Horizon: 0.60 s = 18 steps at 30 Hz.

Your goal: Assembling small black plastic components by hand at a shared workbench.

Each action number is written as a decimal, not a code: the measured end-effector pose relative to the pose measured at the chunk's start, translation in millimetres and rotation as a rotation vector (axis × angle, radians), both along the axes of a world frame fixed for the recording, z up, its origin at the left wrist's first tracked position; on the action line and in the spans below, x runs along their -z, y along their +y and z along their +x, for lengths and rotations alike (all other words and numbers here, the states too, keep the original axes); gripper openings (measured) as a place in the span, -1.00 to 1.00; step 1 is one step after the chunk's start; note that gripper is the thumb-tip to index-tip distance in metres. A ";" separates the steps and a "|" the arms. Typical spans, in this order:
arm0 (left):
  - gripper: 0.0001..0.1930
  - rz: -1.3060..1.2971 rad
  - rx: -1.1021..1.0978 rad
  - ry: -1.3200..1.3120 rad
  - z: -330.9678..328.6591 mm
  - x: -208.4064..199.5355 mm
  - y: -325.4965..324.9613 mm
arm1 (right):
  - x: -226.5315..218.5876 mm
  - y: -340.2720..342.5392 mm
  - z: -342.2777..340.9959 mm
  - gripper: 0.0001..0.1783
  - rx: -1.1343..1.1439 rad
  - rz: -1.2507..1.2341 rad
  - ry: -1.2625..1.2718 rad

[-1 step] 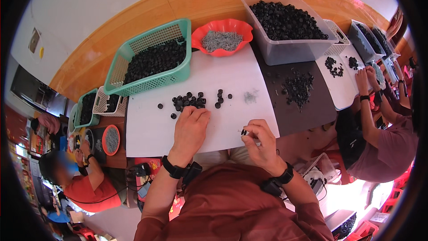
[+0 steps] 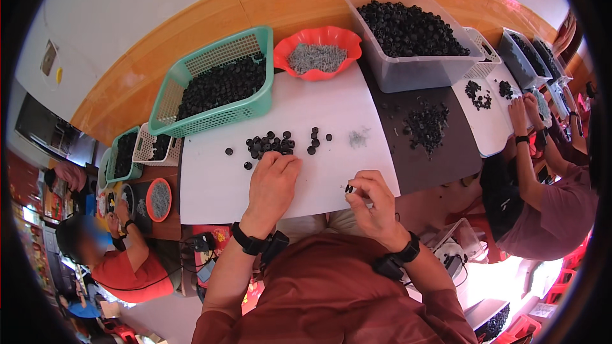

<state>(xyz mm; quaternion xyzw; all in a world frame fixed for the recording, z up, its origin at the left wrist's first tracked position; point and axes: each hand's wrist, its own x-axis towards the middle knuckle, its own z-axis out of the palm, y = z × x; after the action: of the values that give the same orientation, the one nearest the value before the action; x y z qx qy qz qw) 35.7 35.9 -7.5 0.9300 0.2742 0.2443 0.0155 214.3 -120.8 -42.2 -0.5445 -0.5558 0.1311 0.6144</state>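
Green basket (image 2: pixel 223 116) stands beyond left hand (image 2: pixel 274 185), grip unclear; right hand (image 2: pixel 374 202) pinches a black part (image 2: pixel 349 188).

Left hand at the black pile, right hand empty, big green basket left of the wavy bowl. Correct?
Not empty: the head view shows the right hand pinching a black piece. The left hand is at the black pile, and the big green basket is left of the wavy bowl.
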 end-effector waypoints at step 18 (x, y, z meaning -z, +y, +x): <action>-0.75 -1.255 0.174 -0.739 -1.5 2.6 -29.1 | -8.5 9.3 4.0 -0.73 -0.073 0.016 0.048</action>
<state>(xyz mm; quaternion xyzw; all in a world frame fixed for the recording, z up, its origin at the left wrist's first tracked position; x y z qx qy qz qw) 34.2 6.8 -10.0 0.6213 0.2647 0.3369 0.6560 218.2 -111.5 -33.6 -0.5156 -0.5615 0.1621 0.6266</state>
